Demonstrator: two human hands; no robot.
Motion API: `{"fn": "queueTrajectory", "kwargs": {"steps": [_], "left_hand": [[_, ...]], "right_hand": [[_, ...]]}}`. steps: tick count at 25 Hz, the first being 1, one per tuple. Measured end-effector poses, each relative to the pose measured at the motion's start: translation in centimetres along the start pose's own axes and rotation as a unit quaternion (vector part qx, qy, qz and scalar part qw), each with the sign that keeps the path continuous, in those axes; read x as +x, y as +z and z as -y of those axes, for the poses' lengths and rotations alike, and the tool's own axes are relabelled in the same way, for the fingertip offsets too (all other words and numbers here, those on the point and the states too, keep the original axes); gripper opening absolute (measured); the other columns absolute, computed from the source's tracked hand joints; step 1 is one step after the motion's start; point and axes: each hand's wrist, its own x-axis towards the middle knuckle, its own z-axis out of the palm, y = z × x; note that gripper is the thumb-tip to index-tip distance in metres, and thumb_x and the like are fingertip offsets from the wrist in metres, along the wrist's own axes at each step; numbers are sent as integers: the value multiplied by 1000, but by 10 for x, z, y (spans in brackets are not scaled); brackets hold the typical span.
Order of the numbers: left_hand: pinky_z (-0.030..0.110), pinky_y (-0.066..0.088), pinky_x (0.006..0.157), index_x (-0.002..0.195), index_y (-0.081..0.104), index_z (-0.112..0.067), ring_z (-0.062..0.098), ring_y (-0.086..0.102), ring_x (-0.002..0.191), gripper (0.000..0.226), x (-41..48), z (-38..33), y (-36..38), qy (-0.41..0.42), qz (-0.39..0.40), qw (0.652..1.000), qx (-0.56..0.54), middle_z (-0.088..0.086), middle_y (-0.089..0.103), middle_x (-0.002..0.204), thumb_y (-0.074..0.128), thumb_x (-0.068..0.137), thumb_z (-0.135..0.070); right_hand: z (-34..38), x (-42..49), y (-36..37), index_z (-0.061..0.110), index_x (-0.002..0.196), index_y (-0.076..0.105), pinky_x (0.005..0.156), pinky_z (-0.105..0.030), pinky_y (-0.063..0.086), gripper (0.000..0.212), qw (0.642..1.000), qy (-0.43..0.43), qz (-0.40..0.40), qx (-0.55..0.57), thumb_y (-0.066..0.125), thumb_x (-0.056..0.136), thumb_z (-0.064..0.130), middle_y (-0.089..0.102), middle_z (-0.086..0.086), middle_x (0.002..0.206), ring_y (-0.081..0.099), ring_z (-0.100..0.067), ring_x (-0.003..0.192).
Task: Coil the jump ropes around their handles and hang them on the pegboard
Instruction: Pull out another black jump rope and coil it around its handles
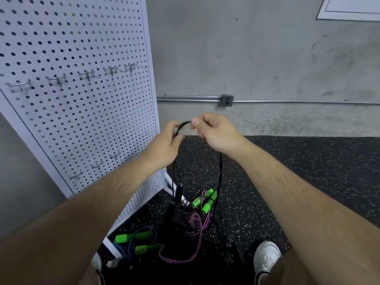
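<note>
1. Our left hand (164, 146) and right hand (216, 134) each pinch the black rope (183, 124), a short arc bowed between them
2. Its strands hang below the hands to black handles (178, 191)
3. Pegboard (82, 112) with hooks (88, 74) stands left; purple rope (198, 223) and blue rope (127, 244) lie on the mat (287, 171)

Grey concrete wall (267, 48) at the back, smudged with dark scuffs. Thin metal conduit (185, 97) low along it, running level into a grey outlet box (227, 100) and on to the right. White sheet (349, 9) in the top right corner, cut by the edge. Black rubber floor (308, 171) flecked with pale specks. White shoe (266, 256) at bottom right; second shoe (96, 262) partly hidden at bottom left.
</note>
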Motion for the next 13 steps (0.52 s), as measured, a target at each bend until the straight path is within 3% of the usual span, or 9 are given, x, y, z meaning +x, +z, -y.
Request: {"fn": "queueTrajectory", "kwargs": {"steps": [3, 5, 8, 11, 13], "left_hand": [[44, 56, 87, 101, 60, -24, 16, 69, 74, 24, -1, -6, -10, 1, -16, 996, -93, -4, 67, 73, 38, 109, -31], [52, 58, 86, 99, 60, -21, 10, 59, 57, 25, 7, -5, -18, -23, -54, 983, -172, -7, 52, 61, 39, 109, -28], [63, 55, 90, 100, 61, -18, 2, 48, 46, 26, 16, 3, -30, -40, -93, 962, -253, -12, 42, 54, 40, 109, -28], [58, 57, 88, 104, 62, -19, 5, 50, 53, 24, 10, 2, -28, -46, -45, 978, -196, -13, 44, 58, 41, 109, -28], [49, 58, 89, 116, 62, -22, 10, 57, 65, 21, 1, -4, -15, -45, 35, 991, -117, -11, 54, 70, 45, 107, -29]], "right_hand": [[-2, 1, -5, 20, 94, 66, 53, -17, 37, 24, 999, -5, -18, 36, 50, 104, 35, 51, 7, 67, 42, 0, 49], [-11, -1, -10, 20, 98, 65, 62, -23, 45, 25, 999, 26, 16, 22, 48, 105, 38, 55, 6, 72, 50, -6, 60], [-28, -4, -18, 18, 99, 64, 74, -28, 48, 31, 987, 89, 97, -89, 40, 108, 36, 67, 4, 82, 64, -9, 75], [-32, -4, -15, 17, 96, 68, 83, -29, 50, 30, 990, 81, 63, -101, 44, 107, 30, 74, 5, 89, 65, -6, 84], [-19, -1, -12, 14, 96, 69, 71, -24, 48, 28, 996, 77, -14, 44, 47, 106, 27, 72, 3, 86, 60, -6, 68]]}}
